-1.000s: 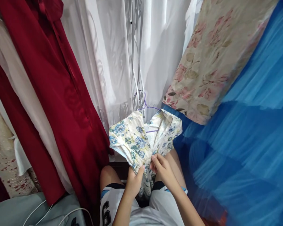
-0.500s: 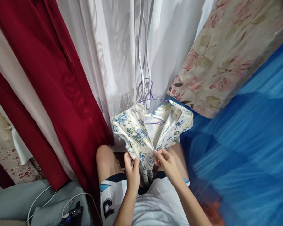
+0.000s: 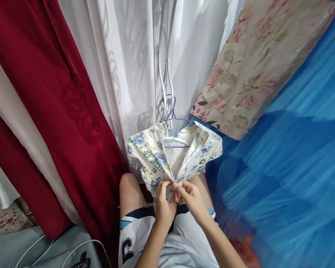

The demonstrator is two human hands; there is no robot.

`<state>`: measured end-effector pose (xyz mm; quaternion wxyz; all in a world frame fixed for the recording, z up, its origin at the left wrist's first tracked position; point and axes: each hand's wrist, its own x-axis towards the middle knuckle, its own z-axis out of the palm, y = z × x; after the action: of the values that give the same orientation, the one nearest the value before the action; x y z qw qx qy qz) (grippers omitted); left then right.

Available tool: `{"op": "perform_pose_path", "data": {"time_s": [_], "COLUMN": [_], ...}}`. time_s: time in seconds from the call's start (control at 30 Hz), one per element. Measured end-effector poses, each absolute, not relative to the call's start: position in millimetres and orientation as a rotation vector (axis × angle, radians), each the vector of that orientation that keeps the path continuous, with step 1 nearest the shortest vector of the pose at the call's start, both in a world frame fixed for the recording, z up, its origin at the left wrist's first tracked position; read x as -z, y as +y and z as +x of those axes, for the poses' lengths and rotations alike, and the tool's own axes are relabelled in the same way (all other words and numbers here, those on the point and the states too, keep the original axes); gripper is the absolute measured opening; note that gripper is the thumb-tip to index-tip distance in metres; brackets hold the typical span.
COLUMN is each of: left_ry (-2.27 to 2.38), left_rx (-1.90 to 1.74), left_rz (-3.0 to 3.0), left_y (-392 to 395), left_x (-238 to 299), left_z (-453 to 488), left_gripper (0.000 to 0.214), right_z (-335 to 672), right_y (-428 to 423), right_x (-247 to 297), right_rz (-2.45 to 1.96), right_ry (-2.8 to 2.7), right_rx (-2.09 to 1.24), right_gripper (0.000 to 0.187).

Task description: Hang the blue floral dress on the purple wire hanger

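Note:
A cream shirt with blue flowers [image 3: 153, 154] hangs on a purple wire hanger [image 3: 173, 113], which hooks on a white metal grille behind a sheer curtain. My left hand [image 3: 163, 204] and my right hand [image 3: 190, 197] meet at the shirt's front, just below the open collar. Both hands pinch the two front edges together with closed fingers. My knees in white shorts sit right under the shirt.
A dark red curtain [image 3: 58, 93] hangs at the left beside a white sheer curtain [image 3: 123, 67]. A floral cloth [image 3: 248, 67] and blue fabric [image 3: 290, 156] fill the right side. White cables [image 3: 72, 247] lie on a grey surface at bottom left.
My hands moved up the shirt front and closer together, drawing the two edges shut below the collar. The view shifted slightly.

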<state>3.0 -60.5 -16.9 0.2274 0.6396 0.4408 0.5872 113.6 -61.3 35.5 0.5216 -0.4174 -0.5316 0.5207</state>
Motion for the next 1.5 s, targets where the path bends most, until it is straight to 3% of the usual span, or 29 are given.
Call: {"op": "perform_pose_path", "data": {"time_s": [0.13,0.33,0.87,1.5], "left_ry": [1.218,1.206,1.32,1.43], "left_rx": [-1.457,-1.419,-1.351,-1.348], "left_rz": [1.83,1.873,2.117,2.091], "left_y": [-64.0,-67.6,-56.0,-47.3], "left_x": [13.6,10.2,21.5,28.2], "left_z": [5.3,8.5,-2.9,-14.0], "left_gripper": [0.008,0.016,0.007,0.012], "right_z": [117.9,127.0,129.8,132.4], "right_y": [-63.7,-67.2,-46.7,42.3], "right_x": [-30.9,-28.8,-25.9,-150.6], "right_rz": [-0.983,-1.049,-0.999,-0.723], "right_ry": [-1.241,-1.184,-1.164,-1.216], "right_rx": [-1.298,-1.243,-1.256,-1.067], "right_gripper": [0.041,0.044,0.035,0.03]}}
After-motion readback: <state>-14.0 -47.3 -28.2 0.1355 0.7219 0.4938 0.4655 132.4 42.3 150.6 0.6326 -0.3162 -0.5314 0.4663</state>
